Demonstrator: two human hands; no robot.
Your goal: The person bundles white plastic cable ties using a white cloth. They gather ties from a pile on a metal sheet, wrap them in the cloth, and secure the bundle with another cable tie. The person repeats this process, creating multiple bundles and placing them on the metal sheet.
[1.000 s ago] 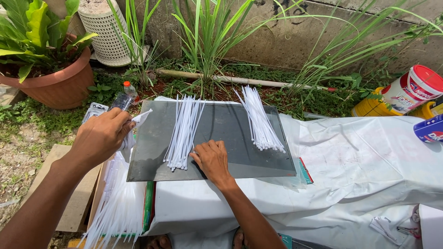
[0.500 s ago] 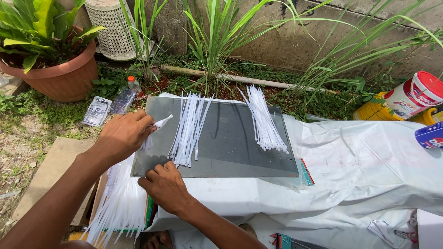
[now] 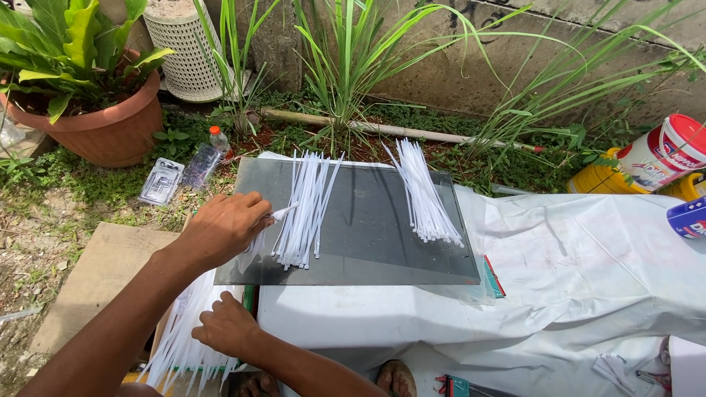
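Left hand grip pinches thin white cable ties.

White ties lie in a pile on a dark grey, glossy pane, and a second white pile too. The cloth beneath is plain white. The pot is terracotta brown, its leaves bright green. The basket is white lattice. A bucket is white with a red lid, beside a yellow can.
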